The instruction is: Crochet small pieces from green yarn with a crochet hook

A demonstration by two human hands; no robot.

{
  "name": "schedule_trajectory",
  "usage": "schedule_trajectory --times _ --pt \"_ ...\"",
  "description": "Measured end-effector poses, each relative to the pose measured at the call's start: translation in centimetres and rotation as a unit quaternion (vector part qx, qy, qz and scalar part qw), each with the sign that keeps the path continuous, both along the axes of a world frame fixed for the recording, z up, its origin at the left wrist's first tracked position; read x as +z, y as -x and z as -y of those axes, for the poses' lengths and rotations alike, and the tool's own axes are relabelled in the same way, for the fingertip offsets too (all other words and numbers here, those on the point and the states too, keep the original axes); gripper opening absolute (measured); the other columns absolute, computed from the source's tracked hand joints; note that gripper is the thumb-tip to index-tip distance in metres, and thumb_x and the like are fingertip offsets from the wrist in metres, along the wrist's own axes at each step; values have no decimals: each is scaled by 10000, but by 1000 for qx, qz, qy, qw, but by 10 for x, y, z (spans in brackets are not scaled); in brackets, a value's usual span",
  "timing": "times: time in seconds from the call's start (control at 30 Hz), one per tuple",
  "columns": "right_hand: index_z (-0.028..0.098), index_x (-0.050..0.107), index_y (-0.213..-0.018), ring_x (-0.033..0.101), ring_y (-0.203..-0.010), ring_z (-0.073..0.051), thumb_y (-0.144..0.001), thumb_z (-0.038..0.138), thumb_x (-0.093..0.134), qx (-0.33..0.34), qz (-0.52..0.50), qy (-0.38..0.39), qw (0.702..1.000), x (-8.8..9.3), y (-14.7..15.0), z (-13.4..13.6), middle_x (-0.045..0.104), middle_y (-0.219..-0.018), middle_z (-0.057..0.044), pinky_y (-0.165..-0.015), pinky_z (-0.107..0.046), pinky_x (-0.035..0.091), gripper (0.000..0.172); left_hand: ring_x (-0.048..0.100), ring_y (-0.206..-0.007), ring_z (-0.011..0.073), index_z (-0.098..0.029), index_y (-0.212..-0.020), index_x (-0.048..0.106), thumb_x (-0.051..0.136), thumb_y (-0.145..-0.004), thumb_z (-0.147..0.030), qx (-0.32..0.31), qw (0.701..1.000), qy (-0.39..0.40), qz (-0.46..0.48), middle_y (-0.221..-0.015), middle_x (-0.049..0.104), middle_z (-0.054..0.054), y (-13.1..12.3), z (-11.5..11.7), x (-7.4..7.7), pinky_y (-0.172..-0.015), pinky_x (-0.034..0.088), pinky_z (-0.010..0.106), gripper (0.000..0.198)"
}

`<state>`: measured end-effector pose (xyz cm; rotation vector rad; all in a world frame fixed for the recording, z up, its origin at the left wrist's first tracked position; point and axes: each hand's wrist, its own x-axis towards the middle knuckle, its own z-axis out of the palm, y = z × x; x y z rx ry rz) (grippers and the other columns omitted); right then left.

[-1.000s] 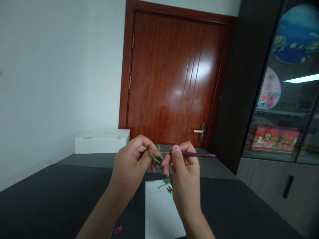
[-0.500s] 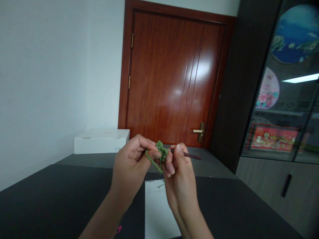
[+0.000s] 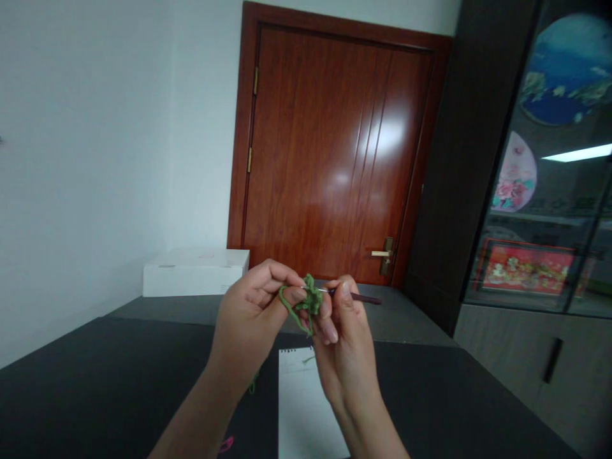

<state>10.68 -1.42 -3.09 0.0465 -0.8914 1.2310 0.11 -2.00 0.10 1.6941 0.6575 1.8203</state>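
Between my two hands is a small green crochet piece (image 3: 313, 298), held up above the table. My left hand (image 3: 253, 306) pinches its left edge between thumb and finger, and a loop of green yarn (image 3: 289, 310) hangs by the thumb. My right hand (image 3: 348, 312) grips a crochet hook (image 3: 366, 298) by its dark purple handle. The hook's thin metal shaft points left and meets the green stitches; its tip is hard to make out near my left fingertips. Fingers of my right hand lie close under the piece.
Below my hands lies a white spiral-topped notepad (image 3: 306, 401) on the black table (image 3: 421, 395). A pink item (image 3: 226, 444) and some green yarn (image 3: 253, 382) are near my left forearm. At the back left stands a white box (image 3: 194, 274). A glass-fronted cabinet is on the right.
The hook and green piece have shifted only slightly, with both hands keeping their hold. More green yarn shows beside my left wrist.
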Motion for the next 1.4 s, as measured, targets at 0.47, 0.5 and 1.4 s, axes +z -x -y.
schedule_trajectory --times 0.47,0.5,1.4 --pt "236 618 -855 294 -453 -86 -1000 410 559 41 38 -11 998 -2 -3 -1 369 -456 101 -497 -187 339 234 568 -575 87 -163 -777 612 710 -895 -257 -223 971 14 88 -767 626 -8 -3 1 -5 -521 467 198 180" --pt "234 619 -852 286 -451 -86 -997 411 566 46 37 -8 998 -2 -3 -2 365 -451 102 -491 -185 333 235 562 -574 85 -160 -770 608 712 -894 -261 -229 969 16 93 -768 622 -8 -4 2 -5 -518 460 196 190" --pt "186 610 -813 322 -394 -12 -917 378 704 69 23 -11 997 10 -5 2 477 -524 103 -440 -119 299 237 531 -759 156 -207 -843 563 560 -981 -193 -134 978 -157 0 -839 563 18 4 -7 -8 -648 406 291 139"
